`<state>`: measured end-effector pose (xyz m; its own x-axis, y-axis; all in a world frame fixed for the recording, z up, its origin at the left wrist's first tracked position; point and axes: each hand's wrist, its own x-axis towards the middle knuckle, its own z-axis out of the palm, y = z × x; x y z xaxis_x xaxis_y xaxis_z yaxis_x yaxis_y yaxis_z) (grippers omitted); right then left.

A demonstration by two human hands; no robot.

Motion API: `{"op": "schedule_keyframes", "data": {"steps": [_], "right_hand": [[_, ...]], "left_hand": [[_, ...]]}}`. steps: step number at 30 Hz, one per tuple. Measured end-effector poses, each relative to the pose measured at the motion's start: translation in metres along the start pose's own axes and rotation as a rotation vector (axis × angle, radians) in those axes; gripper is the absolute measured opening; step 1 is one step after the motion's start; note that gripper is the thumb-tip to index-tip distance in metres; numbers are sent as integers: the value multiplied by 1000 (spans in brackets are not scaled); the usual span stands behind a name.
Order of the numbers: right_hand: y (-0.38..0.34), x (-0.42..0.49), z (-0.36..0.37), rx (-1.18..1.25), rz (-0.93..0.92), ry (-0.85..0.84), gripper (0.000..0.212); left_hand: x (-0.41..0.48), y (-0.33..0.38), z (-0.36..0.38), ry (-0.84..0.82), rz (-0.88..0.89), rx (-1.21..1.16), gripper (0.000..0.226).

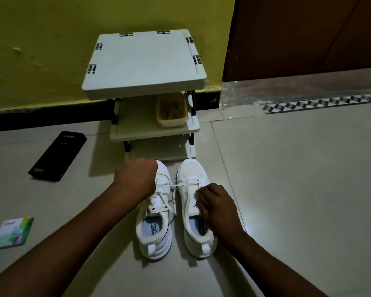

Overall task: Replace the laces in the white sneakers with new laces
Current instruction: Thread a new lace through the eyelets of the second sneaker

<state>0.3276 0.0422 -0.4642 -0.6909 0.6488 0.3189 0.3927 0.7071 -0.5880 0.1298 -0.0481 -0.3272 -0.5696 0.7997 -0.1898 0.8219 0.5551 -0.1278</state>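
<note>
Two white sneakers stand side by side on the floor, toes away from me: the left sneaker and the right sneaker. A white lace runs taut from the right sneaker's eyelets across to my left hand, which is curled over the left sneaker's front and grips the lace. My right hand sits on the right sneaker's tongue area and pinches a lace there. Loose lace ends lie over the left sneaker's tongue.
A small white three-tier rack stands just beyond the toes, with a yellowish tub on its middle shelf. A black box and a small green-white packet lie on the tiled floor to the left. Door at right.
</note>
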Motion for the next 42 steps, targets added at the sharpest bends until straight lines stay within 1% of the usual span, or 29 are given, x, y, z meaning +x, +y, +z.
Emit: {"op": "schedule_keyframes", "data": {"steps": [2, 4, 5, 6, 8, 9, 11, 13, 15, 16, 18, 21, 23, 25, 28, 29, 30, 31, 32, 34, 35, 38, 42], "right_hand": [[-2, 1, 0, 1, -3, 0, 19], [-3, 1, -1, -12, -7, -8, 18], [-2, 1, -1, -36, -15, -18, 15], [-2, 2, -1, -65, -27, -29, 13], [-2, 3, -3, -117, -54, -49, 15], [-3, 4, -4, -133, -69, -54, 19], [-6, 6, -8, -142, -86, -53, 24], [-9, 8, -10, -147, -82, -44, 26], [-10, 8, -10, -141, -71, -46, 24], [-10, 8, -10, -134, -67, -49, 23], [-9, 8, -10, -97, -60, -51, 23], [-11, 13, -17, 79, -17, -30, 19], [-15, 20, -23, 179, -8, 30, 15], [-26, 33, -31, 264, -4, 65, 27], [-57, 58, -42, 456, 75, -48, 59], [-65, 68, -44, 511, 96, -88, 64], [-71, 76, -44, 555, 108, -105, 63], [-74, 83, -46, 585, 118, -100, 55], [-77, 89, -47, 603, 129, -76, 41], [-75, 97, -51, 639, 162, 2, 12], [-73, 98, -52, 666, 185, 39, 5], [-59, 97, -54, 695, 283, 121, 10], [-48, 96, -55, 647, 427, 197, 14]], "left_hand": [[-4, 2, 8, -50, 6, 35, 25], [-5, 6, 15, 16, 26, 80, 40], [-4, 10, 18, 80, 40, 111, 40], [-2, 14, 19, 150, 68, 116, 34], [8, 21, 25, 200, 161, 18, 11], [15, 24, 31, 185, 202, -45, 15], [28, 33, 43, 90, 253, -92, 32], [35, 42, 54, -18, 254, -104, 31], [36, 47, 62, -57, 250, -151, 26], [36, 46, 63, -57, 235, -194, 25], [37, 40, 64, -41, 192, -351, 28], [33, 26, 51, 49, 110, -724, 20], [25, 22, 34, 101, 107, -952, 15], [15, 18, 12, 176, 158, -1054, 13], [-1, 17, -13, 242, 266, -1130, 7], [-4, 16, -18, 273, 278, -1171, 7], [-8, 12, -23, 315, 275, -1204, 8], [-10, 7, -24, 357, 261, -1224, 9], [-11, -1, -24, 387, 245, -1231, 10], [-12, -18, -18, 387, 212, -1208, 11], [-13, -29, -12, 372, 189, -1185, 12], [-19, -53, 4, 320, 85, -1093, 19], [-16, -82, 35, 240, -88, -943, 11]]}}
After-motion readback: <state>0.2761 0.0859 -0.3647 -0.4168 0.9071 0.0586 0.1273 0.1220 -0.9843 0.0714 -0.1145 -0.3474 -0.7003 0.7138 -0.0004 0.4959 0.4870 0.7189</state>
